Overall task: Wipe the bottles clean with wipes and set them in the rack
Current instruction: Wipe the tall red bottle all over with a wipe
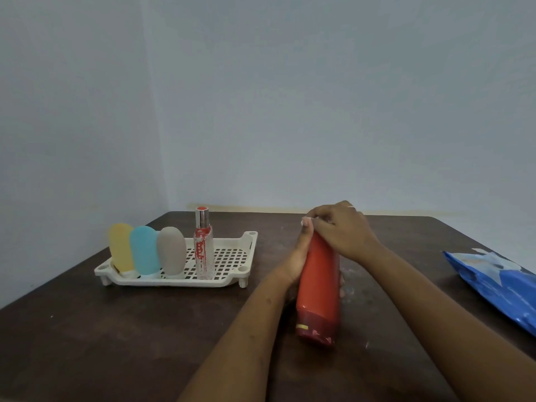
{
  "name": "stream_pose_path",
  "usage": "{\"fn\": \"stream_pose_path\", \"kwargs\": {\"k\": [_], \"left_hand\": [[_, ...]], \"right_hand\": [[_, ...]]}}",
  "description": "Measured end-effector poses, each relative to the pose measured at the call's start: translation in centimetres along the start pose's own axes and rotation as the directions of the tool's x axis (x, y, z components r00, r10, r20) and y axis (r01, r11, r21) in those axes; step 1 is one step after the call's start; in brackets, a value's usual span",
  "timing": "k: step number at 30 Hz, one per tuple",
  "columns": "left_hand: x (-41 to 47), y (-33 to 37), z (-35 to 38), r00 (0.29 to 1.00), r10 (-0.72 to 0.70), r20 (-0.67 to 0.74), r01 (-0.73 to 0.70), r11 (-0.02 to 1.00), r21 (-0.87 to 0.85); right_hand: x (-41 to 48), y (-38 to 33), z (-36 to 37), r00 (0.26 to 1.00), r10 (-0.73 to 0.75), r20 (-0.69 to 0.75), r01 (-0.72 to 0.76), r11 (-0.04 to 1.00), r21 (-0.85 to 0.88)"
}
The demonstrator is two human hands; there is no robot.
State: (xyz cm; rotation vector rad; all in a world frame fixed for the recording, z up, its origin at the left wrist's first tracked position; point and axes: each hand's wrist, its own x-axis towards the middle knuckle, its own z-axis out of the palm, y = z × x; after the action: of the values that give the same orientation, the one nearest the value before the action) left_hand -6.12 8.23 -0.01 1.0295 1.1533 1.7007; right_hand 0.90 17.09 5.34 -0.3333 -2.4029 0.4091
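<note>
Red bottle: glossy, darker red cap end chipped and pointing at the near edge, held tilted over mid-table, right of the rack. Left hand grips its body; right hand pinches a white wipe on its far end. Rack near the left edge holds yellow, blue and grey tubes plus a clear spray bottle; blue wipes pack at the right edge.

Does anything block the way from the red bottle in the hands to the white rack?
Nothing visible does: only bare dark table lies between the tall red plastic bottle and the white perforated plastic rack, whose right side is free.
</note>
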Motion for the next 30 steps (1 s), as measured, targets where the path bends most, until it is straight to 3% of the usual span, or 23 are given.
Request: {"fn": "stream_pose_path", "kwargs": {"k": [2, 4, 6, 12, 15, 19, 23, 27, 30], "left_hand": [[-0.2, 0.1, -0.1, 1.0, -0.003, -0.002, 0.003, 0.999, 0.032], [-0.5, -0.1, -0.3, 0.996, -0.079, 0.037, 0.077, 0.996, 0.051], [-0.6, -0.2, -0.5, 0.993, -0.107, 0.051, 0.104, 0.993, 0.053], [-0.4, -0.2, -0.4, 0.99, -0.13, 0.051, 0.13, 0.992, 0.006], [-0.6, -0.2, -0.4, 0.992, -0.127, 0.028, 0.127, 0.992, 0.001], [-0.6, -0.1, -1.1, 0.994, -0.109, 0.022, 0.109, 0.994, -0.01], [-1.2, 0.0, -0.9, 0.989, -0.125, 0.073, 0.126, 0.992, 0.0], [-1.5, 0.5, -1.0, 0.993, -0.085, 0.077, 0.086, 0.996, -0.002], [-1.6, 0.6, -0.8, 0.998, -0.064, 0.015, 0.064, 0.998, -0.003]], "right_hand": [[0.4, 0.3, 0.1, 0.994, 0.093, 0.05, -0.102, 0.97, 0.221], [0.2, 0.4, 0.5, 0.978, 0.191, 0.083, -0.207, 0.847, 0.49], [-0.3, 0.4, 0.9, 0.965, 0.25, 0.078, -0.246, 0.759, 0.603], [-1.3, 0.4, 0.0, 0.996, 0.084, -0.023, -0.057, 0.828, 0.557], [-2.0, 0.9, -0.4, 0.997, 0.047, -0.06, -0.003, 0.807, 0.59], [-2.4, 1.3, -0.5, 0.997, 0.078, -0.013, -0.047, 0.716, 0.697], [-2.5, 2.4, -0.2, 0.982, 0.187, -0.024, -0.117, 0.706, 0.699], [-2.9, 1.4, -0.4, 0.981, 0.17, -0.092, -0.045, 0.666, 0.745], [-2.7, 0.5, -0.3, 0.986, 0.0, -0.168, 0.096, 0.82, 0.564]]}}
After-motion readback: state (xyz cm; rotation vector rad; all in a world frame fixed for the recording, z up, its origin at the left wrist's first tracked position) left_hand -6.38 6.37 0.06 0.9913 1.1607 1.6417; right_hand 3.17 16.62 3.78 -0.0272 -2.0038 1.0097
